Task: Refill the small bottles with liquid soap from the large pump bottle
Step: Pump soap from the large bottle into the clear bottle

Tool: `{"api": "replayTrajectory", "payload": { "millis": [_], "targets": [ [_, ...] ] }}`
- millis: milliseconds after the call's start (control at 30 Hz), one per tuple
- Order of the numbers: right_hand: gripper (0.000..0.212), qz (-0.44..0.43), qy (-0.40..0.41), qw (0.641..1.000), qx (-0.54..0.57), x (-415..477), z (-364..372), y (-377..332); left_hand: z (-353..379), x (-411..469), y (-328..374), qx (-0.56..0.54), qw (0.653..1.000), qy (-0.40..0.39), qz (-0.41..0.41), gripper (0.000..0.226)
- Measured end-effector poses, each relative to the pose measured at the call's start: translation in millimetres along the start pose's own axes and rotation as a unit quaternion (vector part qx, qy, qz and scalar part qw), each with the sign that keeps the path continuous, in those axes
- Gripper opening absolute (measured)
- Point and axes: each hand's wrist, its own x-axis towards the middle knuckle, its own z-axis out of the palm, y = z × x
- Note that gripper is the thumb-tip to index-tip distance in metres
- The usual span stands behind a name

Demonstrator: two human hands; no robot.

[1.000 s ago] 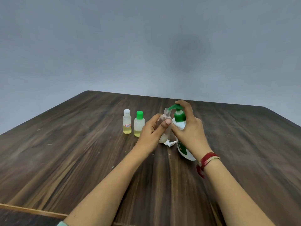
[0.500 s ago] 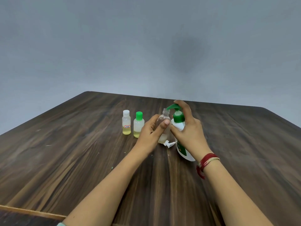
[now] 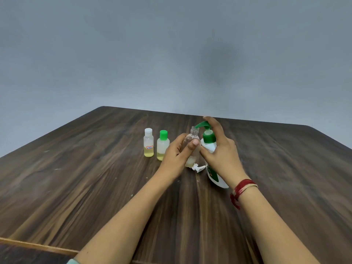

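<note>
Left hand (image 3: 178, 155) wrapped around an open clear bottle (image 3: 192, 143), thumb across its front, fingers curled behind. Bottle uncapped, upright, a little pale liquid at its base, resting on or just above the wooden table (image 3: 76, 178); contact with the surface hidden by the hand. Right hand (image 3: 222, 155) closed on the large pump bottle (image 3: 213, 172), palm and thumb against its white body, index finger laid over the green pump head (image 3: 202, 125). Spout of the pump pointing left, its tip just above the open neck of the clear bottle. Pump bottle leaning slightly, just right of the clear one and touching or nearly touching it. A small white cap (image 3: 198, 168) lying on the table in front of the two, between the hands. Farther left, well clear of both hands, two small bottles standing side by side: a white-capped bottle (image 3: 148, 142) with a small label and a green-capped bottle (image 3: 163, 145), each holding yellowish liquid in the lower part. Red thread band (image 3: 242, 187) on the right wrist.
</note>
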Motion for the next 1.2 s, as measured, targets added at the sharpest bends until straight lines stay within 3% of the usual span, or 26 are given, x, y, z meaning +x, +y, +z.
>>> {"api": "replayTrajectory", "payload": {
  "millis": [233,533,833,1067,1200],
  "targets": [
    [0.049,0.001,0.019,1.0,0.024,1.1,2.3,0.3,-0.2,-0.7,-1.9,0.006,1.0,-0.013,-0.001,0.038],
    [0.066,0.005,-0.005,1.0,0.002,1.0,0.4,0.5,-0.6,-0.5,-0.6,-0.009,1.0,-0.006,-0.004,0.032],
    [0.045,0.003,0.025,0.999,0.02,1.6,2.2,0.8,1.3,-1.8,-1.2,0.0,1.0,-0.013,-0.004,0.033],
    [0.071,-0.007,-0.005,1.0,-0.018,0.2,-0.5,-1.3,1.1,-1.2,-1.0,-0.005,1.0,-0.007,0.002,0.031],
    [0.07,-0.011,-0.004,1.0,-0.013,0.4,-1.9,0.8,1.4,-0.4,-2.6,-0.008,1.0,-0.006,0.001,0.032]
  ]
}}
